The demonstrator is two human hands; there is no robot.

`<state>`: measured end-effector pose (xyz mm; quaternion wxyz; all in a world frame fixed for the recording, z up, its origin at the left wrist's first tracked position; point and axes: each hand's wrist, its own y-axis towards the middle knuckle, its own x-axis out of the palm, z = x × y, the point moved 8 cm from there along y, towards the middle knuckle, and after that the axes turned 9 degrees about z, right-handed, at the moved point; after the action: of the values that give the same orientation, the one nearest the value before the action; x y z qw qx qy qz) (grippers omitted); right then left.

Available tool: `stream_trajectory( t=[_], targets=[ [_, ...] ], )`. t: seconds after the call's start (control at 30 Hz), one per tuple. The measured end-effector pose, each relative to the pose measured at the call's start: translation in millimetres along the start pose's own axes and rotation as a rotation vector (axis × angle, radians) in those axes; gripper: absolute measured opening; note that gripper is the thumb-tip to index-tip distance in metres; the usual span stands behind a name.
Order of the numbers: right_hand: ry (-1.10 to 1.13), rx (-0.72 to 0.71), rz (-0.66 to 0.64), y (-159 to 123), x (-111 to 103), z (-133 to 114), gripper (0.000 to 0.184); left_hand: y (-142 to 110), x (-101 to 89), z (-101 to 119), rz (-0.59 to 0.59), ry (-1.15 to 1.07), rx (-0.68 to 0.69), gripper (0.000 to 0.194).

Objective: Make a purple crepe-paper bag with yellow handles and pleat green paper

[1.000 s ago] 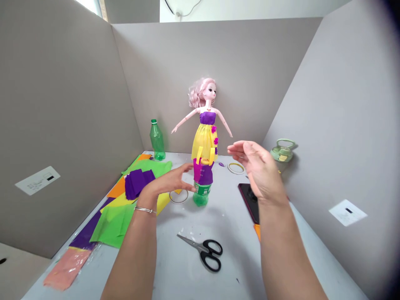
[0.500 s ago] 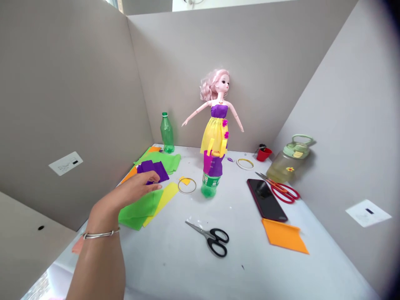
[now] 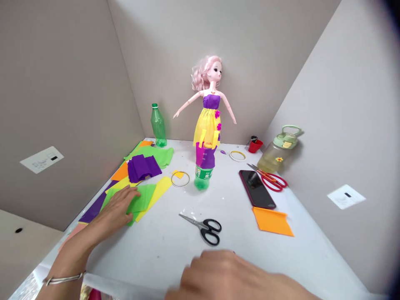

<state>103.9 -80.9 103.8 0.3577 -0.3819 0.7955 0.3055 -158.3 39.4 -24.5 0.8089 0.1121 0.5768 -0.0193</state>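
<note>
My left hand (image 3: 117, 206) lies flat on a sheet of green crepe paper (image 3: 142, 198), its fingers spread at the paper's near edge. A yellow paper strip (image 3: 155, 196) runs beside that sheet. Farther back lies a folded stack of purple paper (image 3: 143, 168). My right hand (image 3: 218, 275) is blurred at the table's near edge, cut off by the frame, and touches nothing I can make out. Black-handled scissors (image 3: 204, 228) lie ahead of it. A pink-haired doll (image 3: 208, 121) in a yellow and purple paper dress stands above a green bottle (image 3: 201, 178) wrapped in purple paper.
A second green bottle (image 3: 158, 127) stands at the back left. On the right lie a black phone (image 3: 256, 189), red-handled scissors (image 3: 271, 179) and orange paper (image 3: 272, 221). A jug (image 3: 277, 152), red cup (image 3: 255, 146) and tape rings sit behind. Grey walls surround the white table (image 3: 162, 246).
My left hand has moved down and left onto the green paper, away from the bottle. My right hand has come back into view at the bottom edge. The view has tilted slightly.
</note>
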Motion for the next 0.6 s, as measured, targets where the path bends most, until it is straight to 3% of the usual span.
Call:
stream_trajectory(
  t=[0.1, 0.2, 0.27, 0.37, 0.5, 0.6],
  targets=[
    [-0.154, 0.136, 0.045, -1, 0, 48, 0.022, 3, 1.1, -12, 0.077, 0.022, 0.022, 0.053],
    [-0.150, 0.312, 0.154, -6, -1, 101, 0.026, 11, -6.2, -15, 0.163, 0.021, 0.004, 0.026],
    [-0.093, 0.372, 0.218, -8, -1, 124, 0.024, 14, -12.4, -13, 0.184, 0.013, -0.013, 0.016],
    [-0.026, 0.406, 0.258, -11, 2, 136, 0.022, 10, -15.8, -4, 0.152, -0.026, -0.002, 0.025],
    [0.007, 0.407, 0.245, -12, 7, 133, 0.022, 0, 4.2, 10, -0.010, -0.044, 0.057, 0.061],
    [0.002, 0.398, 0.209, -11, 13, 132, 0.023, 3, 7.9, 9, 0.099, -0.021, 0.042, 0.047]
  ],
)
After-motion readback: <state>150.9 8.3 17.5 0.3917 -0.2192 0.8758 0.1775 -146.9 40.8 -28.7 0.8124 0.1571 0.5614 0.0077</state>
